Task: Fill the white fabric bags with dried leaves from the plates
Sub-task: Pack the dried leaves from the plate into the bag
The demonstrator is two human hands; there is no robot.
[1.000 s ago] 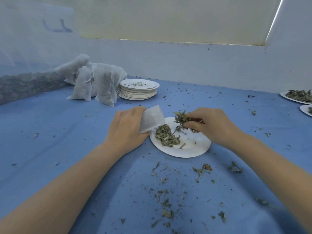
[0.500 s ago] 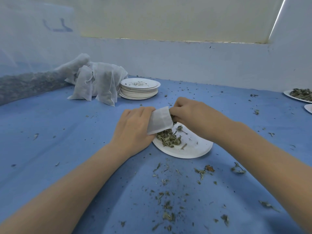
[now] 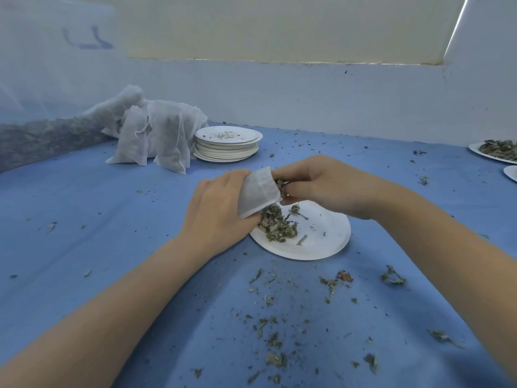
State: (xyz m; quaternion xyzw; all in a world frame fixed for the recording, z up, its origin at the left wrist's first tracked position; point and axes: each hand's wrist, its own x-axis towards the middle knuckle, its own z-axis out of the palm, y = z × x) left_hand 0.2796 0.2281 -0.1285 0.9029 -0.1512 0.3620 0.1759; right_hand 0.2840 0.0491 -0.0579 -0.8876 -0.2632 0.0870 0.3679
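Note:
A small white fabric bag is gripped by my left hand, its mouth turned to the right above a white paper plate. My right hand pinches a clump of dried leaves at the bag's mouth. A heap of dried leaves lies on the left part of the plate, just under the bag. How much is inside the bag is hidden.
Several white fabric bags are piled at the back left beside a stack of paper plates. Two plates, one heaped with leaves, sit at the right edge. Leaf crumbs litter the blue cloth in front. A white wall closes the back.
My right hand lifted a pinch of leaves off the plate and brought it left to the bag's mouth. My left hand kept the bag, raised slightly.

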